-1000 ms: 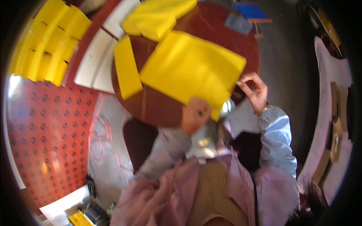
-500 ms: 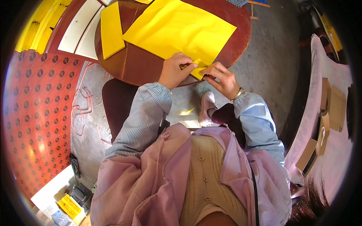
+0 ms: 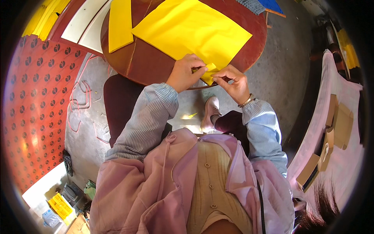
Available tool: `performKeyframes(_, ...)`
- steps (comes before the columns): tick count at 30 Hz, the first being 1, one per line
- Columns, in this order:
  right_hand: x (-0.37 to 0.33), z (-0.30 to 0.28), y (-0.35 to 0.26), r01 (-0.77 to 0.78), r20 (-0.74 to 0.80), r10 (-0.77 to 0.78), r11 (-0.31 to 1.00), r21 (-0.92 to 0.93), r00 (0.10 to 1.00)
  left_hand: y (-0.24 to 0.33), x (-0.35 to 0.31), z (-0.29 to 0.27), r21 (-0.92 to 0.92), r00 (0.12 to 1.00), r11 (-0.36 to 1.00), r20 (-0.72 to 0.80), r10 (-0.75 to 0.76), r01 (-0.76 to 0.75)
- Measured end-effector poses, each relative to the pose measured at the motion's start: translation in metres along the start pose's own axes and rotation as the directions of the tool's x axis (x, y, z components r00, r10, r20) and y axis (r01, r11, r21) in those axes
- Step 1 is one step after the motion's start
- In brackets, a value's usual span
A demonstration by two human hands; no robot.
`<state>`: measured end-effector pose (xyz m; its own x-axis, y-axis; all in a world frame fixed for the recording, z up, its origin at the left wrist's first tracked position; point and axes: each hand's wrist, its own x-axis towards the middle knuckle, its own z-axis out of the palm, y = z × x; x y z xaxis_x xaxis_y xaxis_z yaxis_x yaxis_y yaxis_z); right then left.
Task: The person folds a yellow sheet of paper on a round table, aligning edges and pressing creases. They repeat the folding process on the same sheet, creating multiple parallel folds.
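A large yellow sheet, paper or thin cloth, lies slightly rippled on a round brown table. Its near corner reaches the table's front edge and is folded over in a small flap. My left hand grips that corner from the left, thumb against curled fingers. From the right, my right hand pinches the tip of the same corner between thumb and fingertips. At the sheet's left lies a narrow folded yellow strip, apart from both hands.
A blue-grey textured cloth lies at the table's far right edge. White panels with a red frame adjoin the table's left. Opened cardboard boxes rest on a pink cloth at right. A yellow scrap is on the floor.
The view has shifted slightly, so the table and sheet sit a little higher and farther right. Both hands keep hold of the corner; the right fingers have shifted slightly at its tip.
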<state>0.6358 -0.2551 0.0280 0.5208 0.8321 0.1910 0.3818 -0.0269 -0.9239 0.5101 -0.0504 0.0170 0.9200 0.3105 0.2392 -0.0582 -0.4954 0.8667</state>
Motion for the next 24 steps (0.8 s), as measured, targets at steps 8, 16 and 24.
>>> performKeyframes(8,0.004,0.004,0.012,-0.077,-0.032,0.081,0.99,0.118,0.996,-0.001,-0.002,-0.004,-0.048,0.999,0.999,0.041,-0.009,0.011)
performKeyframes(16,0.003,0.007,0.012,-0.068,-0.052,0.077,0.987,0.147,0.996,0.001,-0.003,-0.003,0.011,0.999,1.0,0.044,0.024,-0.025)
performKeyframes(24,0.001,0.007,0.002,0.078,-0.09,-0.081,0.996,-0.038,0.993,-0.002,-0.002,0.001,0.027,1.0,1.0,-0.013,0.003,-0.003)
